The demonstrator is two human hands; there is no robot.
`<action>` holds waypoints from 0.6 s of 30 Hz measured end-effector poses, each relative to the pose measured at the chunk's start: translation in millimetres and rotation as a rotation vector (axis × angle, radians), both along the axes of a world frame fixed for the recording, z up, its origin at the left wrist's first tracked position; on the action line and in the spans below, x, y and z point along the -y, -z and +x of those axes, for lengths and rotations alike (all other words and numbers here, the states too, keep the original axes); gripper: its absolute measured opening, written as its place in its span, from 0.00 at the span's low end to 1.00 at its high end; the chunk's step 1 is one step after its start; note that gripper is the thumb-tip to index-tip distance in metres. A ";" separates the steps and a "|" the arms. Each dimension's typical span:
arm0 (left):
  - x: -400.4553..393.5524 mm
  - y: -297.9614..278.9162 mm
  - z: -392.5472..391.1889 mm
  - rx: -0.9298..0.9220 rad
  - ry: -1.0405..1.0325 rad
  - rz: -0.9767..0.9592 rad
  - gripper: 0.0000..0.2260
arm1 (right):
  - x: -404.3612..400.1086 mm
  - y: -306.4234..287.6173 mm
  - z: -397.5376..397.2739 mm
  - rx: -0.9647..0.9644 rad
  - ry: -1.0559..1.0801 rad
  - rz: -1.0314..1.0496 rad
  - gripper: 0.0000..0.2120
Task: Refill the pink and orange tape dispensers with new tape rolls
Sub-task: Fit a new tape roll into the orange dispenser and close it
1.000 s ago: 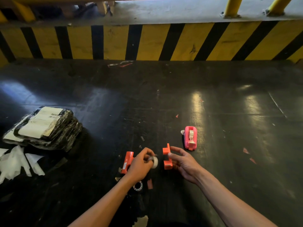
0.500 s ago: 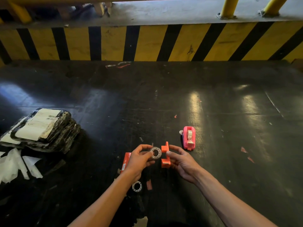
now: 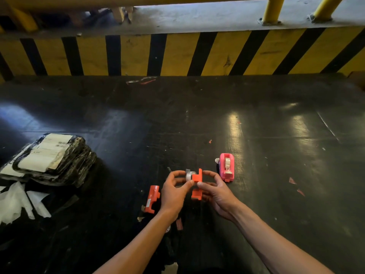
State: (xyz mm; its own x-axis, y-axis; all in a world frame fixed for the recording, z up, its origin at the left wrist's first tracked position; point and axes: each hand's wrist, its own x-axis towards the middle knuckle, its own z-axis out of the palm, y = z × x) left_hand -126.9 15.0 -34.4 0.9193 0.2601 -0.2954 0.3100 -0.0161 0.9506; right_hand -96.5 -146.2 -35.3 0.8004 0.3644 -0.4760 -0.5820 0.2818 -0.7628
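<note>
The wall [image 3: 177, 54] at the back is striped yellow and black, with yellow posts [image 3: 273, 8] above it, and the table [image 3: 217, 119] is glossy black with small red flecks. A pink dispenser [image 3: 227, 167] holds a clear roll; an orange half [image 3: 197, 184] sits between the left hand [image 3: 174, 191] and the right hand [image 3: 217, 191], against a clear, whitish tape roll [image 3: 189, 175], and another orange half [image 3: 152, 198] lies beside them. At the left edge are black packets [image 3: 49, 159] with white labels and white paper scraps [image 3: 17, 202].
</note>
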 end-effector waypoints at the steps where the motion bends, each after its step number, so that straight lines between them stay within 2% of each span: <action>1: -0.4 0.7 -1.4 -0.002 0.006 0.003 0.15 | 0.2 0.3 0.2 0.008 -0.006 -0.010 0.26; 7: -3.2 0.5 -7.6 0.018 0.094 0.048 0.10 | 0.6 3.0 0.0 0.004 -0.051 -0.031 0.24; 10: -6.1 -4.0 -8.7 -0.009 0.156 0.044 0.10 | 3.0 4.0 -2.4 -0.010 -0.069 -0.025 0.22; 13: -16.1 -11.2 -6.1 -0.064 0.295 0.060 0.12 | 8.0 7.8 -3.7 -0.041 -0.092 -0.003 0.24; 16: -33.0 -12.7 3.3 -0.061 0.347 0.221 0.11 | 11.4 10.8 -3.0 -0.072 -0.104 0.030 0.22; 18: -46.8 -6.3 10.5 -0.057 0.266 0.479 0.12 | 12.2 11.0 -1.7 -0.089 -0.098 0.050 0.22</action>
State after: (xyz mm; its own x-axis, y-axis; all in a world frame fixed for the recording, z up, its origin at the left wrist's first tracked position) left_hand -116.5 61.8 -28.1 0.9577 0.1387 -0.2523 0.2870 -0.5279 0.7994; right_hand -98.1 -158.5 -46.3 0.7154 0.4635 -0.5229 -0.6732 0.2568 -0.6934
